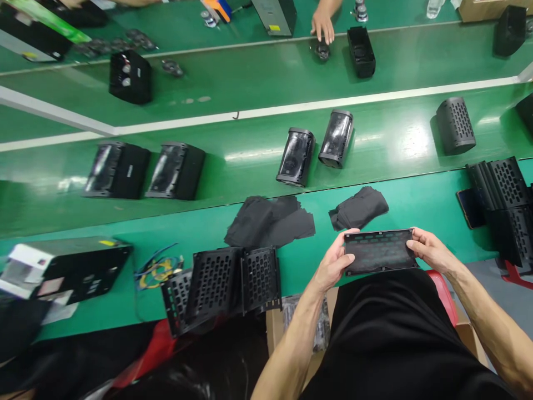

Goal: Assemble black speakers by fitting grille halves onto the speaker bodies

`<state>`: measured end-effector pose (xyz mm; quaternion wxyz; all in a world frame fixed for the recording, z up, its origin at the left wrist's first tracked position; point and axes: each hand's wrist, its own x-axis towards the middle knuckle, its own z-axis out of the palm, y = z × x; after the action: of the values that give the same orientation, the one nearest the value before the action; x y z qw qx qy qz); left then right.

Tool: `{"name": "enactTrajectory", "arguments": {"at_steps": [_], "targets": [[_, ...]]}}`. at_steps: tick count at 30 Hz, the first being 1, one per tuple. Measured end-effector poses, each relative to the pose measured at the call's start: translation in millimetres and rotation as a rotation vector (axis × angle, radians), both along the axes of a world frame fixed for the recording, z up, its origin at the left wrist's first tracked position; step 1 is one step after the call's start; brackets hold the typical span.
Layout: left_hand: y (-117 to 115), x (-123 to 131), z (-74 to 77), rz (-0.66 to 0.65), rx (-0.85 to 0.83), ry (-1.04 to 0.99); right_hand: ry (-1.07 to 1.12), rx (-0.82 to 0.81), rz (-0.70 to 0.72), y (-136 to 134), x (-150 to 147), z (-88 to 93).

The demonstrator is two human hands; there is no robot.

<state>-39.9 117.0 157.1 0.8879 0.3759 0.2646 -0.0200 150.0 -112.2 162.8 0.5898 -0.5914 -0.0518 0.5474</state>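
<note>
A black rectangular grille panel (380,253) is held level over my lap, near the table's front edge. My left hand (335,260) grips its left end with the thumb on top. At its right end, my right hand (427,247) pinches the corner area. Dark mesh or cloth seems to lie inside the panel's frame. Just beyond it on the green table (308,272) rests a small pile of black cloth sheets (360,208). A larger spread of black sheets (270,219) lies to the left, with stacked slotted grilles (214,280) in front of it.
Black speakers (296,156) stand on the green conveyor (241,161). More grilles (510,183) and a phone (470,208) are at the right. A machine box (83,269) and coiled wires (160,272) sit left. Across the line, another person's hand (322,25) touches a small part.
</note>
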Motion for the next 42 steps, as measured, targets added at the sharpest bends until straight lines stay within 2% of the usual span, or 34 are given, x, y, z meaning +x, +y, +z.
{"name": "enactTrajectory", "arguments": {"at_steps": [6, 10, 16, 22, 42], "targets": [[0.7, -2.1, -0.9, -0.002, 0.046, 0.015, -0.031, 0.024, 0.034, -1.9, 1.3, 2.7], [0.8, -4.0, -0.1, 0.004, 0.073, 0.008, -0.05, 0.004, -0.007, -1.2, 1.6, 4.2], [-3.1, 4.1, -7.3, 0.132, -0.091, 0.109, 0.118, -0.046, -0.123, 4.7, 0.6, -7.8], [-10.9, 12.8, -19.3, 0.228, -0.13, 0.171, 0.149, -0.046, -0.131, 9.9, -0.4, -19.0], [-9.4, 11.3, -26.9, 0.235, -0.115, 0.187, 0.098, -0.1, -0.12, 8.3, 2.4, -25.1]]}}
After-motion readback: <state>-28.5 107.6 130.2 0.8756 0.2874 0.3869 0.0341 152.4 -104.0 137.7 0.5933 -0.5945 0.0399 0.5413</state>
